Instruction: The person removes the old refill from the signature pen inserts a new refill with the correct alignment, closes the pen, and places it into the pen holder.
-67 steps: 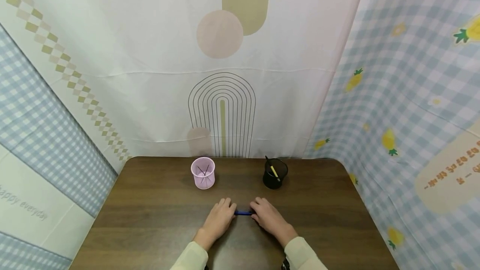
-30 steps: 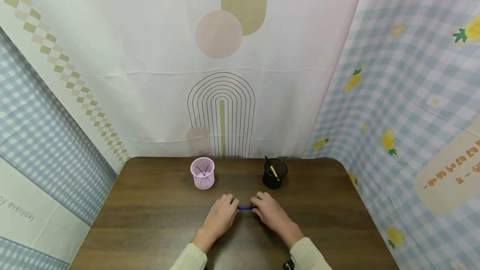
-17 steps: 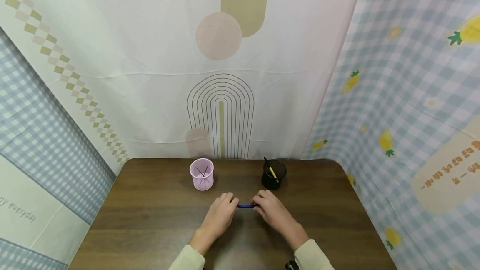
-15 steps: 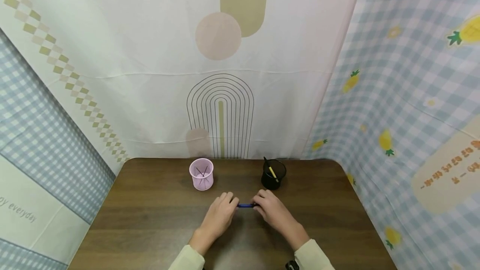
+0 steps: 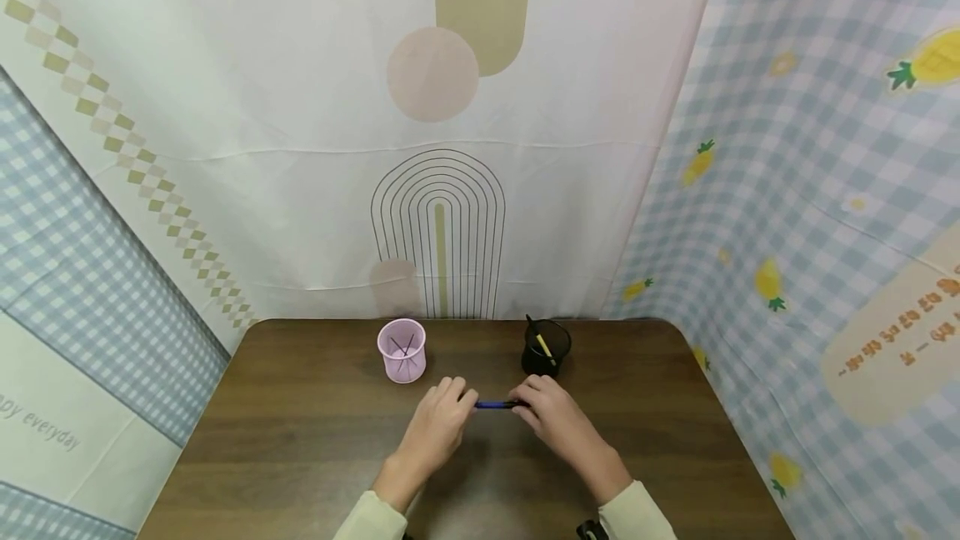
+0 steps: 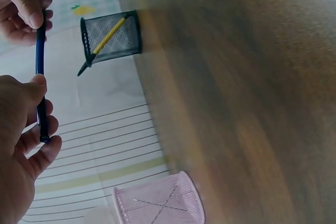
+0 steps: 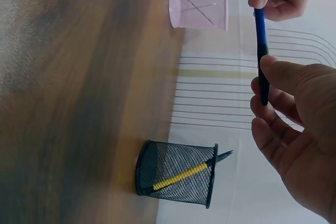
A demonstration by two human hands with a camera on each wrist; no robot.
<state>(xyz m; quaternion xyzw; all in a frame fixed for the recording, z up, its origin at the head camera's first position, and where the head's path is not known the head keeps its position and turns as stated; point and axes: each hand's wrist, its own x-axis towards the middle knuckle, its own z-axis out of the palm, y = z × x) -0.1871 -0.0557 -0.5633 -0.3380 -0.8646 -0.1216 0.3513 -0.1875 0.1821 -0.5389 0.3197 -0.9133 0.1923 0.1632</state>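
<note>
A blue pen with a dark grip section is held level between both hands. My left hand pinches its blue end between thumb and fingers; in the left wrist view the tail of the pen runs out past the thumb. At the dark end, my right hand pinches the pen, and the right wrist view shows the dark tip of the pen lying against the fingers. The blue middle stays bare between the hands.
A pink mesh pen cup stands at the back left of the brown wooden table. Back right is a black mesh pen cup with a yellow-and-black pen leaning in it. Patterned cloth hangs behind the table.
Both hands have moved slightly away from me with the pen. My right hand has shifted to the right, so a little more of the pen shows between the hands. The cups stay put.
</note>
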